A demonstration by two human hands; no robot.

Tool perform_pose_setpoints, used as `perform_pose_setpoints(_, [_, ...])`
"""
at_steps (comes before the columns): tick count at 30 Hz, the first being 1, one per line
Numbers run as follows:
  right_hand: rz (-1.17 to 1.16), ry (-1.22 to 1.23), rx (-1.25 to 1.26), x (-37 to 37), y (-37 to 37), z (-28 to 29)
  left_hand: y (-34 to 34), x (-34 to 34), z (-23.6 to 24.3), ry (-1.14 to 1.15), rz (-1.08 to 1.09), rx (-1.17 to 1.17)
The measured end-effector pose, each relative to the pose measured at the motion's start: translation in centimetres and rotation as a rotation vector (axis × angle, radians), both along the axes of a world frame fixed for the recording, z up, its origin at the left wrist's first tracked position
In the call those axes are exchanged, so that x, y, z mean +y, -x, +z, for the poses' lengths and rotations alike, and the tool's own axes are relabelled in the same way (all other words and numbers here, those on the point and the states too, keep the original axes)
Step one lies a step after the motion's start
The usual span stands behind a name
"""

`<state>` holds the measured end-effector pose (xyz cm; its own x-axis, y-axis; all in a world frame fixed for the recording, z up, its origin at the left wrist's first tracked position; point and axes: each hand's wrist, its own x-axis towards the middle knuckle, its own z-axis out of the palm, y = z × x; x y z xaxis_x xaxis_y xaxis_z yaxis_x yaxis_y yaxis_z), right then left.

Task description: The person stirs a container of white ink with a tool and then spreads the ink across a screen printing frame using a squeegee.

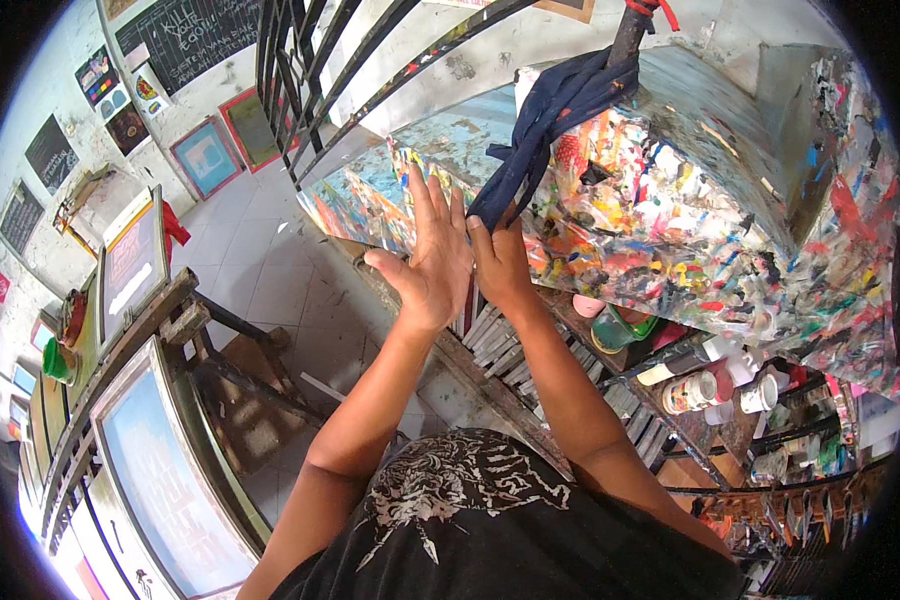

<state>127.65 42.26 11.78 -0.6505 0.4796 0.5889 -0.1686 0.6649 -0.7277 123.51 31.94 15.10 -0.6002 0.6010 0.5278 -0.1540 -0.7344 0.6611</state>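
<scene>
My left hand (432,255) is flat and spread, its palm pressed against the paint-splattered side of a big block-shaped counter (690,200). My right hand (500,262) is next to it, fingers pinched on the lower end of a dark blue cloth (555,115). The cloth hangs from a dark pole (628,35) at the counter's top edge. Both forearms reach up from the lower edge of the picture.
Below the counter, shelves hold paint pots and white jars (715,385) and a row of flat frames (505,345). A black metal railing (315,70) rises behind. At left a wooden bench (160,310) carries framed screens (160,480). Pictures hang on the white wall (205,155).
</scene>
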Motion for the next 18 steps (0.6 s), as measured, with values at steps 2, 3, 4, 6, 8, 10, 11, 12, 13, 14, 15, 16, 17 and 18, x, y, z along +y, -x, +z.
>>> perform_pose_setpoints(2, [0.011, -0.05, 0.172, 0.0, 0.6, -1.5, -0.4, 0.3, 0.7, -0.028, -0.03, -0.132])
perform_pose_setpoints(3, [0.07, 0.074, 0.192, -0.2, 0.5, -2.1, -0.4, 0.5, 1.0, -0.043, -0.057, -0.202])
perform_pose_setpoints(4, [0.123, 0.198, 0.219, -0.3, 0.5, -2.7, -0.4, 0.7, 1.2, -0.058, -0.083, -0.271])
perform_pose_setpoints(6, [0.247, 0.447, 0.258, -1.2, 0.0, -2.9, -0.2, 0.8, 0.5, -0.079, -0.118, -0.319])
perform_pose_setpoints(8, [0.331, 0.673, 0.295, -2.0, -0.8, -2.6, 0.0, 0.9, -0.4, -0.109, -0.147, -0.376])
perform_pose_setpoints(10, [0.383, 0.788, 0.347, -1.9, -0.9, -3.2, 0.2, 0.9, -1.3, -0.149, -0.172, -0.443])
perform_pose_setpoints(11, [0.406, 0.816, 0.392, -1.9, -1.0, -3.5, 0.4, 0.8, -1.3, -0.157, -0.163, -0.493])
perform_pose_setpoints(12, [0.404, 0.781, 0.396, -1.9, -1.0, -3.9, 0.7, 0.4, -1.3, -0.164, -0.154, -0.542])
perform_pose_setpoints(13, [0.401, 0.746, 0.401, -2.1, -1.0, -4.3, 0.9, 0.2, -1.2, -0.172, -0.145, -0.592])
perform_pose_setpoints(14, [0.402, 0.715, 0.403, -2.4, -0.9, -4.7, 0.9, -0.2, -0.8, -0.213, -0.205, -0.581])
perform_pose_setpoints(15, [0.361, 0.756, 0.359, -2.4, -1.0, -4.8, 0.8, -0.5, -0.1, -0.253, -0.269, -0.571])
perform_pose_setpoints(16, [0.319, 0.797, 0.315, -2.3, -1.1, -4.6, 0.6, -0.8, 0.7, -0.293, -0.334, -0.559])
perform_pose_setpoints(17, [0.279, 0.832, 0.269, -2.1, -1.2, -4.3, 0.2, -0.5, 1.8, -0.251, -0.251, -0.482])
perform_pose_setpoints(18, [0.246, 0.724, 0.264, -1.8, -0.9, -4.2, 0.2, 0.0, 1.7, -0.221, -0.156, -0.38])
